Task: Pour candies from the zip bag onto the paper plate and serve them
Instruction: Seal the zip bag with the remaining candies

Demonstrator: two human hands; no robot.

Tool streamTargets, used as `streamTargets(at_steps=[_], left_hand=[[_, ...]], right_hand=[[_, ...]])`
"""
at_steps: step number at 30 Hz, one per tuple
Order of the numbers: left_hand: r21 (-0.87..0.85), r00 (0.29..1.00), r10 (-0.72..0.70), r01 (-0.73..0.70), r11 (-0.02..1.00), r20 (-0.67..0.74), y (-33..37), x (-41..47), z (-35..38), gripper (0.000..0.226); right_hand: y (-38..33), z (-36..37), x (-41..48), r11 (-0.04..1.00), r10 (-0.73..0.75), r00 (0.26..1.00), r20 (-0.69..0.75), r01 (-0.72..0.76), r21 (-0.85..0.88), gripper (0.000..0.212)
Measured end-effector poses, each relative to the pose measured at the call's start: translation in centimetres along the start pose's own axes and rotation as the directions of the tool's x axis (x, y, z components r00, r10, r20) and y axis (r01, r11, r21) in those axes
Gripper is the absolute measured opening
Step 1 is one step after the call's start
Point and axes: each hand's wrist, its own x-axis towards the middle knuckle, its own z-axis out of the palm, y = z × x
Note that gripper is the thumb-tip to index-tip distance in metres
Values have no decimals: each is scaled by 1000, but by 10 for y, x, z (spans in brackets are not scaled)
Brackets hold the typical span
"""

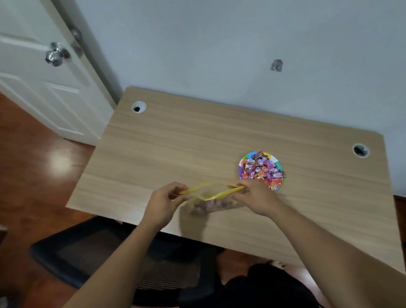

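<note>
Both hands work at the mouth of a clear, floppy plastic zip bag with a yellow closure strip, held low over the pale wood-grain surface near its front edge. The left hand pinches the left end of the yellow strip between thumb and fingers; the right hand pinches the right end the same way. Between them the two yellow lips bow apart, so the mouth looks open.

A blurred cluster of candies appears to lie low in the bag, below and between the hands. Just beyond the right hand sits the round multicoloured paper plate, already heaped with small wrapped candies in purple, red and orange wrappers; the right hand's knuckles are close to its near rim.

The bag is thin, light film that will sag and fold wherever it lacks support, and it is probably slick. The stiff yellow strip is the soundest place to grip, as both hands do now; tipping would likely need one hand moved to a bottom corner. The plate is light and bendy, so serving it calls for support from beneath rather than a pinch at the rim, or the loose candies may slide off.
</note>
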Motion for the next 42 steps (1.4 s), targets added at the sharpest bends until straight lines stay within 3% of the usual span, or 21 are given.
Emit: streamTargets(at_steps=[2,7,11,14,18,22,28,31,36,42], left_hand=[[-3,1000,5,-5,1000,-14,-6,-2,-4,5],[-28,998,10,-11,1000,-59,-5,-2,-13,7],[-16,996,43,-45,999,-75,2,3,-14,6],[-8,994,99,-99,995,-51,8,5,-12,3],[4,986,167,-167,986,-29,20,5,-6,5],[-125,991,54,-69,990,-118,30,6,-5,8],[-256,987,-7,-34,966,-158,32,6,-13,13],[-236,984,-14,-29,971,-178,35,5,-17,18],[-137,977,10,-40,990,-211,35,7,-19,7],[-254,987,33,-73,964,-157,34,10,-23,4]], right_hand=[[-3,1,0,1000,-18,1000,-2,18,10,3],[-9,-12,0,1000,-24,996,80,24,0,25],[-24,-17,8,974,-24,987,162,59,-218,28],[-46,-12,10,960,-88,978,187,134,-246,40],[-74,8,15,941,-212,966,149,243,-237,30],[-91,23,21,928,-284,956,70,292,-230,20],[-101,30,24,943,-292,956,0,288,-169,26],[-107,31,22,953,-283,958,-39,276,-122,21],[-118,33,22,957,-284,956,-73,277,-89,24],[-117,27,25,970,-240,966,-94,236,-51,19]])
